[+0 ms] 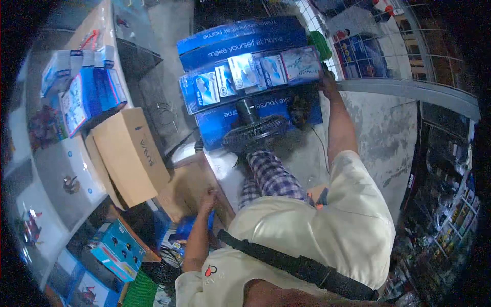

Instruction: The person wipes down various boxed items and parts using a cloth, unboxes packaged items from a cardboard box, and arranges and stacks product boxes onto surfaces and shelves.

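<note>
Right hand [326, 81] is at the far box row's [244, 72] right end; left hand [207, 199], right of brown carton [134, 159]. Both grips indeterminable.

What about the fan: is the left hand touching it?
No, a clear gap shows between the left hand and the fan.
</note>
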Motion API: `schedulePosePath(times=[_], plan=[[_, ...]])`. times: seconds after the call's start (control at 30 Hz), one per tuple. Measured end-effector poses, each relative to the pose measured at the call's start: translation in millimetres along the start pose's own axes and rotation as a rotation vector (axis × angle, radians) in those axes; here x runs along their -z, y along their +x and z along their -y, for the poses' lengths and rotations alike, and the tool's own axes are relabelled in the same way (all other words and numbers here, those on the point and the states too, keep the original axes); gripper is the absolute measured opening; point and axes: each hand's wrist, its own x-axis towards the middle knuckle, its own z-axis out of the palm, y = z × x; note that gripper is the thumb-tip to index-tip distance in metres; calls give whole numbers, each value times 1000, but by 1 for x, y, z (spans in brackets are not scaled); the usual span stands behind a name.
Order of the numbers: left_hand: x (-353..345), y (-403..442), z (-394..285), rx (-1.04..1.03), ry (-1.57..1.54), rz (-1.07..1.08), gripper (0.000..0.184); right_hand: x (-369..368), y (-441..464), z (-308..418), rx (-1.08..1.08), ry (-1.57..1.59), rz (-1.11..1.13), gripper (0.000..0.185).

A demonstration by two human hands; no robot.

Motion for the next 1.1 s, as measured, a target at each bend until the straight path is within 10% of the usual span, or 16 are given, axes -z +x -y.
schedulePosePath(times=[0.1,0.17,0.33,0.43,0.67,0.83,1.1], plan=[[-42,62,91,-150,-42,-70,50,-34,-16,-6,53,-44,-61,68],[-41,19,38,-137,-62,-34,47,-55,-9,6,-532,714,206,66],[-39,-20,-50,-1,-309,39,36,-78,-3,24,-20,-134,-4,69],[-44,-19,-31,120,-456,27,34,-40,30,85,-1137,246,26,79],[-40,-32,22,-94,-418,-151,23,34,112,196,-388,599,134,103],[-34,-39,33,62,-540,-142,32,54,173,273,-392,597,413,127],[-45,-58,-16,142,-686,-150,41,28,188,300,-433,457,467,113]])
